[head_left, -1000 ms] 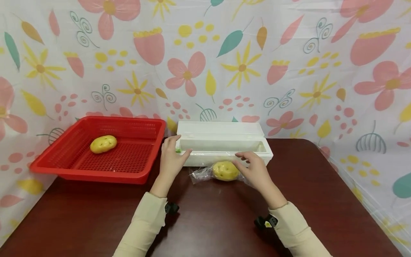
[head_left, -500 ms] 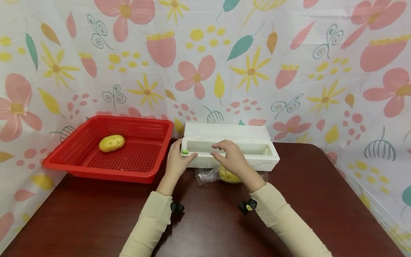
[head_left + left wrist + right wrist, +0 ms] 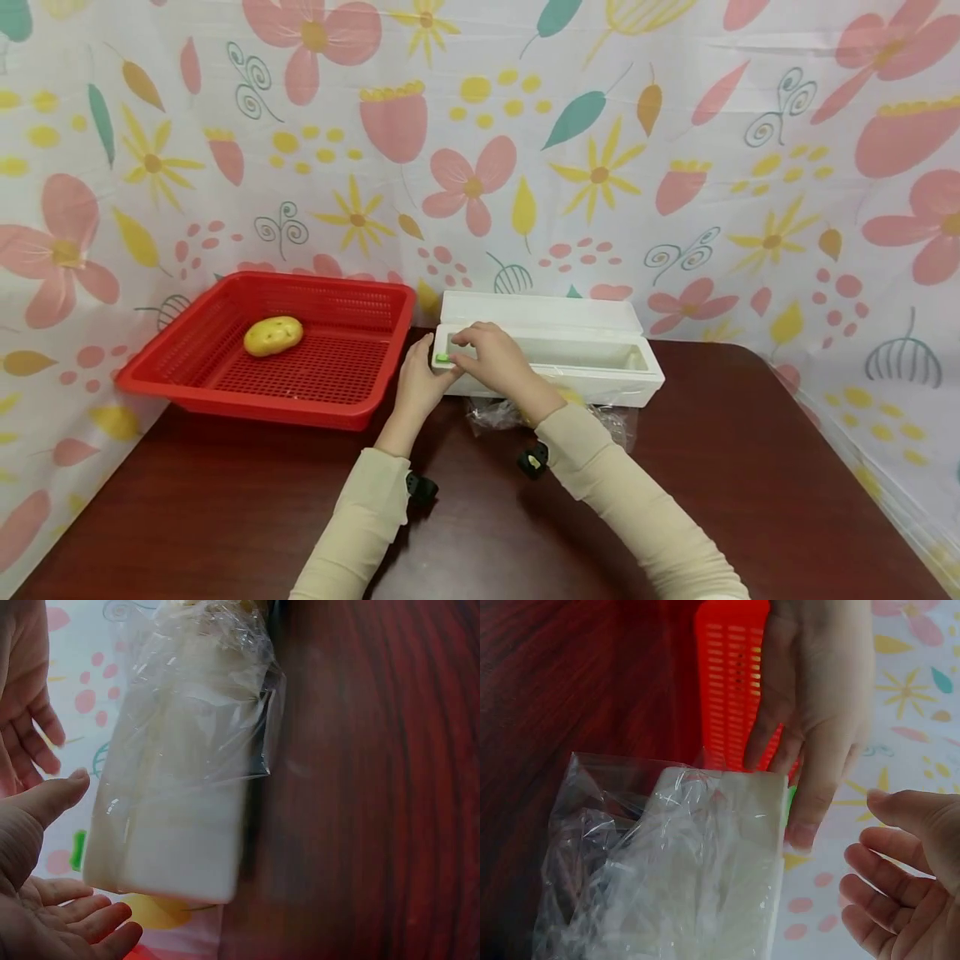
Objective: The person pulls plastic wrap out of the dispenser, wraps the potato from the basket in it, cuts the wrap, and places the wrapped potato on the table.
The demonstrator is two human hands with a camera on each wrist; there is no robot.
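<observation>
White all over, a long box (image 3: 592,380) stands on the table near its back edge, its lid (image 3: 542,312) tilted back behind an open trough. At its left end a small green piece (image 3: 443,358) sits on the rim. Clear film (image 3: 491,414) drapes over the front wall and bunches on the tabletop, around a yellow potato (image 3: 569,396) mostly hidden by the right forearm. The left hand (image 3: 420,379) is at the box's left end, thumb and fingers spread wide around the corner; whether they touch it, I cannot tell. The right hand (image 3: 495,354) hangs over that same end, near the green piece, its fingers loosely curved with the thumb apart, pinching nothing. Both wrists wear black cameras (image 3: 533,460) below pale beige sleeves (image 3: 630,500). Further left, a red plastic basket (image 3: 255,404) holds another potato (image 3: 273,336) against its mesh floor, well apart from the hands. Dark reddish-brown table (image 3: 750,483) spreads beneath, and behind everything hangs a white cloth (image 3: 480,100) printed with pink, yellow and teal flowers and leaves.
</observation>
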